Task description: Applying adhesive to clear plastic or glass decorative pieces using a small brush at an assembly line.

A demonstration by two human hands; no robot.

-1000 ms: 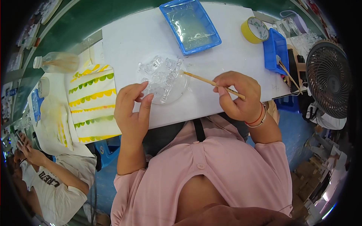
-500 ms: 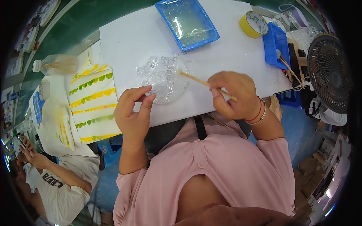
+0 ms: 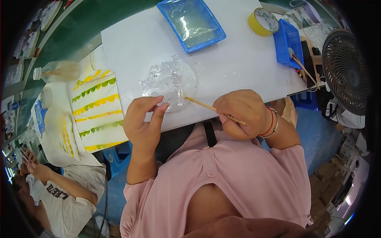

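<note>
My right hand [image 3: 242, 114] is closed round a thin wooden stick [image 3: 203, 104], perhaps a fine brush. The stick points left, its tip near the lower edge of a round clear dish [image 3: 193, 81]. Small clear glassy pieces [image 3: 160, 79] are heaped on that dish. Beside its near left edge, my left hand [image 3: 141, 119] is in a pinch, thumb and forefinger tips close together. Whatever lies between those fingertips is too small and see-through to make out; clear pieces lie right behind them.
A blue tray [image 3: 219, 36] with something clear and shiny stands beyond the dish. At right are yellow tape [image 3: 258, 27], a blue bin [image 3: 281, 47] with sticks and a fan [image 3: 345, 73]. A patterned cloth [image 3: 95, 105] and bottle [image 3: 61, 71] lie left. Another person [image 3: 67, 198] sits at left.
My right hand has moved down and slightly left, bringing the stick's tip from the dish's right side toward its lower edge. My left hand has shifted slightly down, still pinched.
</note>
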